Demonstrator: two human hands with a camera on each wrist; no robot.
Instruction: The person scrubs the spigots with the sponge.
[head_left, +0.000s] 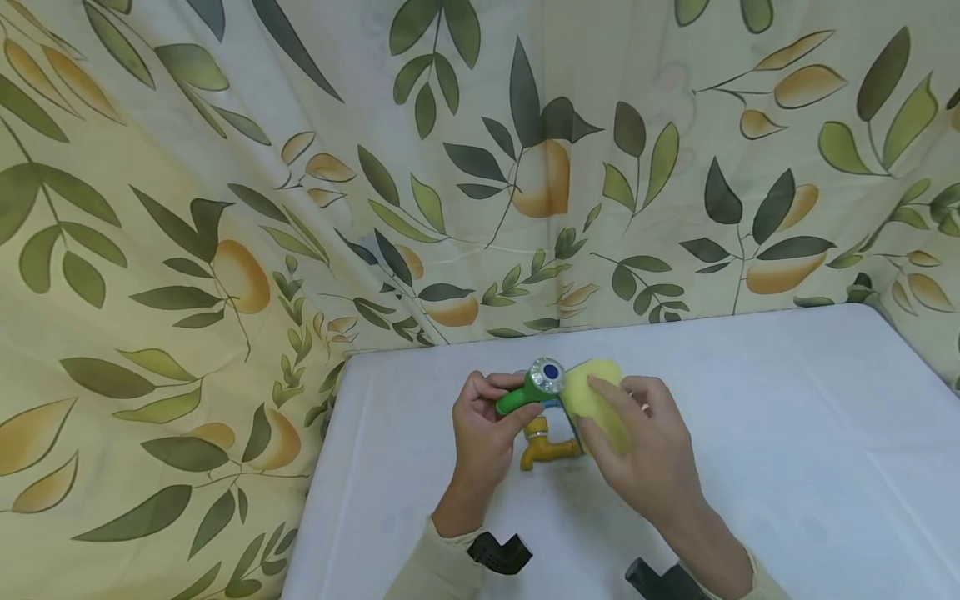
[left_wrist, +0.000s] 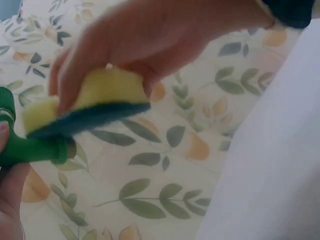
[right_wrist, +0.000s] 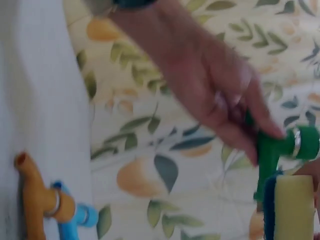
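My left hand grips a green plastic tap with a clear-ringed knob above the white table. In my right hand is a yellow sponge, held between fingers and thumb. Its dark blue-green scouring side faces down onto the tap's green pipe in the left wrist view and appears to touch it near the threaded end. From the right wrist view, the sponge stands beside the green tap, partly cut off by the frame edge.
On the table behind the hands lie an orange-yellow tap and a blue tap, close together. A leaf-patterned curtain hangs along the table's far and left edges. Dark devices sit on both wrists.
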